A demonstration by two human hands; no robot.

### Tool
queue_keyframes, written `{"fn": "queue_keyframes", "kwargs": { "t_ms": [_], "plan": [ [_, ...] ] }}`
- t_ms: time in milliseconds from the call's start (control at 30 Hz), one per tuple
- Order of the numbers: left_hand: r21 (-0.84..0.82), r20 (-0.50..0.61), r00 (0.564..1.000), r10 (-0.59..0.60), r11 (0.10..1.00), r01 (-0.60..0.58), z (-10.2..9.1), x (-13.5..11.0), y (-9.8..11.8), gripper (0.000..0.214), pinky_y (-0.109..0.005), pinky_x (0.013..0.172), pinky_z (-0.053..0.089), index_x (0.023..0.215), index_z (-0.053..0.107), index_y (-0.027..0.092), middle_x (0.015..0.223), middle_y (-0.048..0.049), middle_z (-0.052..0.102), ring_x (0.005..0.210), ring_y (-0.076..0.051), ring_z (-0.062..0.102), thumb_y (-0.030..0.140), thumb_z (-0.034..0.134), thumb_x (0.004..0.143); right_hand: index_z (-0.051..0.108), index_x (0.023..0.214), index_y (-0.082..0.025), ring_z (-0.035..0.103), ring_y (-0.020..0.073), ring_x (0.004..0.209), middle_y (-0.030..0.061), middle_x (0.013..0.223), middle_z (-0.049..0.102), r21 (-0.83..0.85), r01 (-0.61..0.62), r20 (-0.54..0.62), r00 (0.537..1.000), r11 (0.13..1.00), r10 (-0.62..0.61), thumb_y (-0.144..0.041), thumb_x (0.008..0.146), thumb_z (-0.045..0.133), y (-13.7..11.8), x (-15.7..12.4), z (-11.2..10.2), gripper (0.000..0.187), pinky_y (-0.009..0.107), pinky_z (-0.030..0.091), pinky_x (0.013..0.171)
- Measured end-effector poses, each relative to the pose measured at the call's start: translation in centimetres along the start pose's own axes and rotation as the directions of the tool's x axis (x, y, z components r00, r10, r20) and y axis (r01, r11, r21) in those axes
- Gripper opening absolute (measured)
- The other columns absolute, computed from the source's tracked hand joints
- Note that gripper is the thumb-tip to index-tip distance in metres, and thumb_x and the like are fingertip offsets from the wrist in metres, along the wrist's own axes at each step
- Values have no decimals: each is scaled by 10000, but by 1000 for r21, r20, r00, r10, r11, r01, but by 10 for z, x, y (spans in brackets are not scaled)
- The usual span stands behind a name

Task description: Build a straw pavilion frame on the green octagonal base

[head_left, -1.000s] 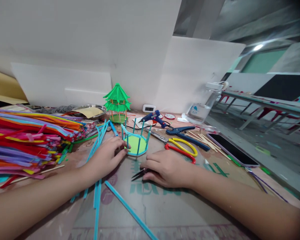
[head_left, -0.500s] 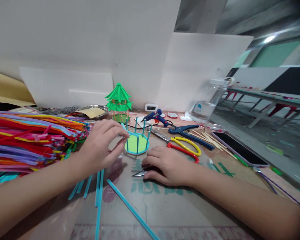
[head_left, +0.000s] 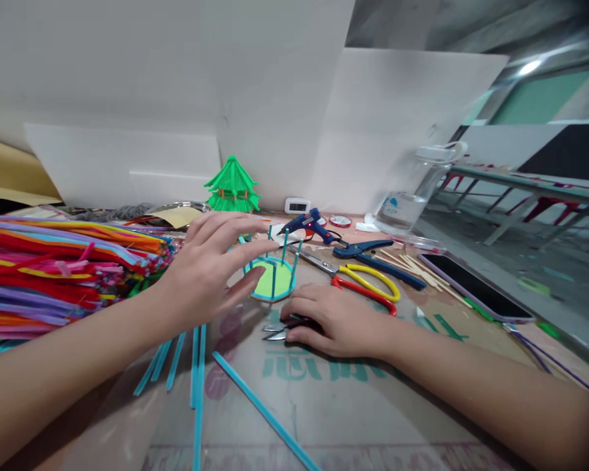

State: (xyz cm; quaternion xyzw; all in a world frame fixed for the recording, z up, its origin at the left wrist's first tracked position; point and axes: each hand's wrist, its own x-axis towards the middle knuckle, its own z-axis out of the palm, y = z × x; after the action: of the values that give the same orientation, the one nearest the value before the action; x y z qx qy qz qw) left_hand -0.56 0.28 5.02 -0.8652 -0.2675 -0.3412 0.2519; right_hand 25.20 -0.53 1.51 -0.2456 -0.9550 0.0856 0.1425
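My left hand [head_left: 206, 271] is raised at the left side of a small model base [head_left: 275, 281], its fingers apart and nothing seen in them. The base is a yellow-green disc edged in blue, with several blue posts standing upright on it; my fingers hide its left part. Under my right hand [head_left: 331, 320], which rests on the table, is a pair of small snips [head_left: 275, 333]; the fingers are curled round them and the blades point left. Several blue pipe cleaners [head_left: 262, 407] lie on the table in front of my left forearm.
Bundles of coloured pipe cleaners [head_left: 53, 275] lie at left. Behind stand a green-roofed pavilion model [head_left: 232, 186], a small digital clock [head_left: 297, 205] and a glue gun [head_left: 308, 224]. Toward the right are scissors [head_left: 368, 281], blue cutters [head_left: 373, 255], sticks, a phone [head_left: 476, 286] and a water bottle [head_left: 405, 196].
My left hand's fingers have spread from a pinch beside the base and now reach over its left side. My right hand keeps the snips in place. The view has shifted slightly.
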Motion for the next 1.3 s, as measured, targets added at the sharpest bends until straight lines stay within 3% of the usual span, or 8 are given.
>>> {"fn": "queue_keyframes", "kwargs": {
  "t_ms": [767,933,1300],
  "plan": [
    [-1,1,999,32,999,-32,3,-4,2,304,-532,1135,391,1146,650,306,1279,-50,639,1307,-284,533,162,622,879,664,1085,-179,649,201,934,82,1011,713,33,-14,23,1000,999,13,-451,998,536,2,0,0,312,322,490,819],
    [12,1,1000,17,1000,-17,1,-2,4,362,-526,1113,416,1219,619,304,1283,-63,638,1304,-287,536,166,611,885,663,1081,-174,654,202,931,89,1008,716,38,-7,9,1000,999,7,-437,996,546,1,1,0,301,327,495,818],
    [91,-11,995,99,991,-98,3,-5,2,299,-516,1137,401,1162,626,288,1280,-66,639,1294,-265,540,169,624,888,656,1082,-175,644,198,926,73,1003,707,25,-1,13,1000,1000,0,-452,1005,521,3,0,2,318,322,486,819]
  ]
}}
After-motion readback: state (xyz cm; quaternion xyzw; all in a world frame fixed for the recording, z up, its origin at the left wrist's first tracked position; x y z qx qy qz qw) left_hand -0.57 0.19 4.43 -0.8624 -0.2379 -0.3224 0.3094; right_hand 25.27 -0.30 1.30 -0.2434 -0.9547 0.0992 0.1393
